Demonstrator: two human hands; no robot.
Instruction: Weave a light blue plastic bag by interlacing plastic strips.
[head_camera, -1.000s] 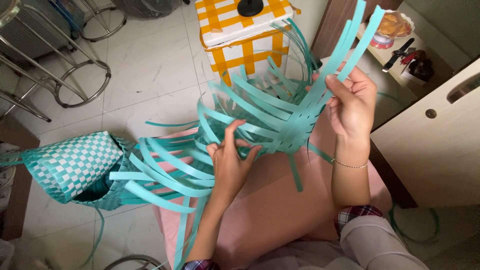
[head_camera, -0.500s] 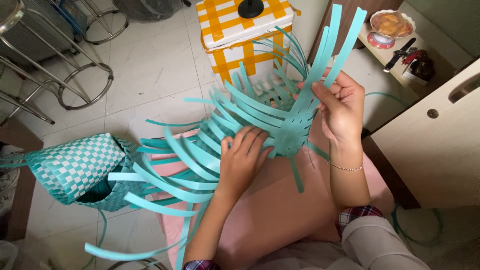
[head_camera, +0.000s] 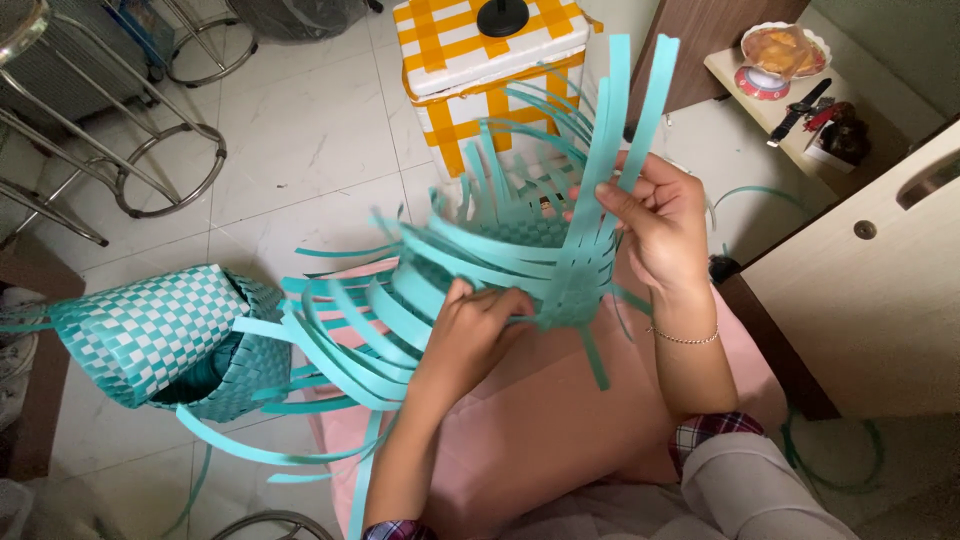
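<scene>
Her right hand (head_camera: 662, 225) pinches two upright teal strips (head_camera: 620, 140); the left hand (head_camera: 478, 335), fingers curled, presses the half-woven basket (head_camera: 520, 255) between them, over her lap. Only the base looks woven (loose ends everywhere). A finished checkered basket (head_camera: 150, 335) lies left of her left hand.

Finished basket (head_camera: 160, 335) lies left of half-woven basket (head_camera: 510, 260).

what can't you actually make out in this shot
Head view:
- Left hand fingertips: tucked into the teal strips, which are motion-blurred.
- Finished woven basket: inside in shadow.
- Items on the shelf: too small to identify.
- Metal stool: seat cut off by the frame's edge.
</scene>
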